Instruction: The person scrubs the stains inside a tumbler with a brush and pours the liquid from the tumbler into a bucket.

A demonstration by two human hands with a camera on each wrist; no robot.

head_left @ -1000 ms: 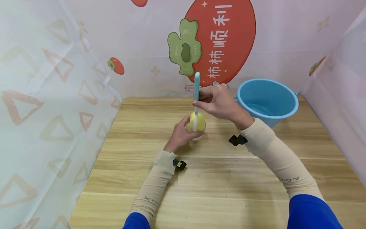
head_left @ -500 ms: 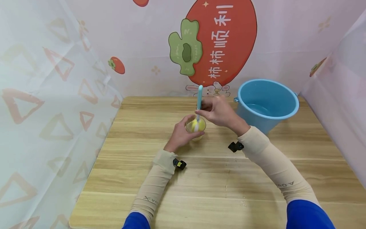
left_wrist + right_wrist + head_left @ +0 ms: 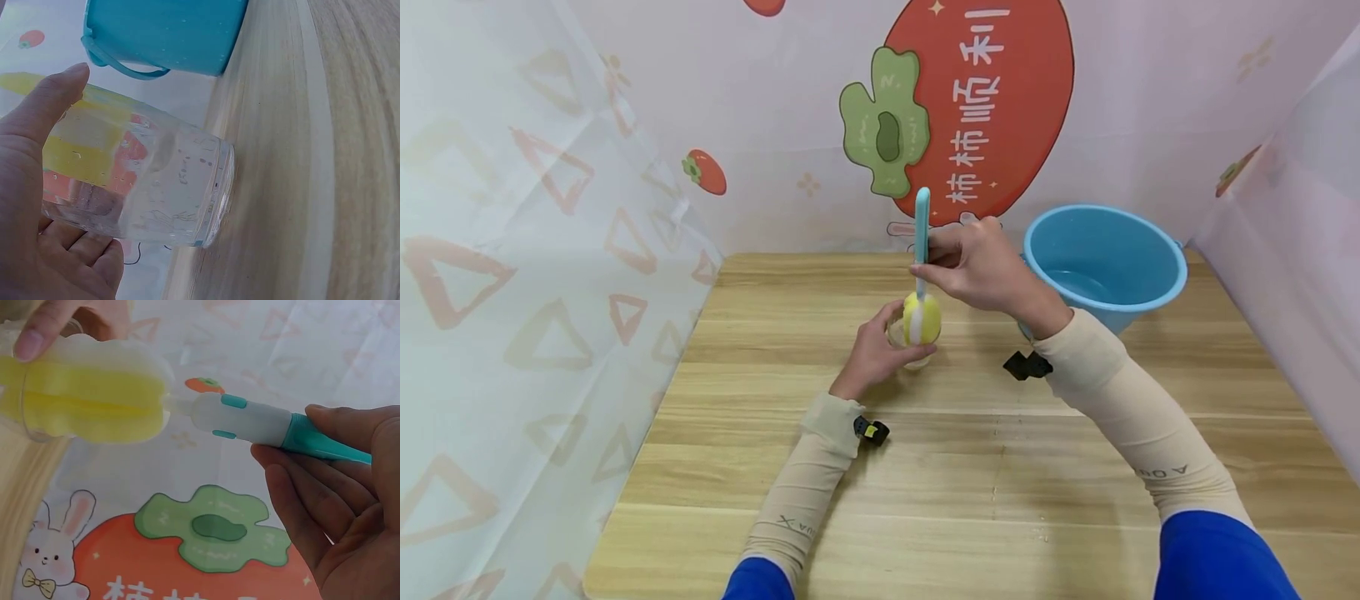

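My left hand (image 3: 874, 352) grips a clear drinking glass (image 3: 181, 181) upright on the table, thumb on one side and fingers round the other. Water drops cling to the glass wall. My right hand (image 3: 981, 265) pinches the teal and white handle of a sponge cup brush (image 3: 922, 233) between thumb and fingertips. The brush stands nearly vertical over the glass. Its yellow and white sponge head (image 3: 94, 394) is partly inside the glass mouth and partly above the rim, as the right wrist view shows.
A light blue bucket (image 3: 1105, 258) with a little liquid at its bottom stands at the back right, behind my right forearm. Water drops dot the wooden table (image 3: 760, 333) in front. Printed cloth walls (image 3: 775, 108) enclose the back and sides.
Half a second ago the brush was lowered, its sponge deep in the glass. My right hand has since lifted it to about its height of one second ago. The left hand stays put.
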